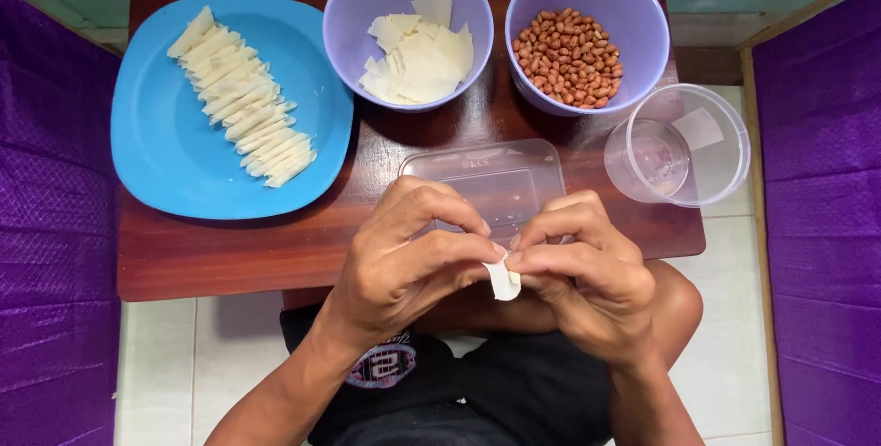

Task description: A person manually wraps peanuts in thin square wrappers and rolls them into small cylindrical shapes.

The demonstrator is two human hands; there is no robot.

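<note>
Low wooden table (229, 253), dark reddish top. On it: blue plate (165, 152) at left, two purple bowls (367, 5) (633, 15) at the far edge, clear shallow tray (514, 175) near centre, clear plastic cup (707, 148), apparently overhanging the right edge.

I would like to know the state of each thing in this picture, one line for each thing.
left hand: pinching the wrapper
right hand: pinching the wrapper
wrapper: small, white, folded, held between both hands
blue plate: carries a row of rolled wrappers
left purple bowl: holds flat wrapper pieces
right purple bowl: holds peanuts
clear cup: upright, looks empty
clear lid: flat on table
</note>
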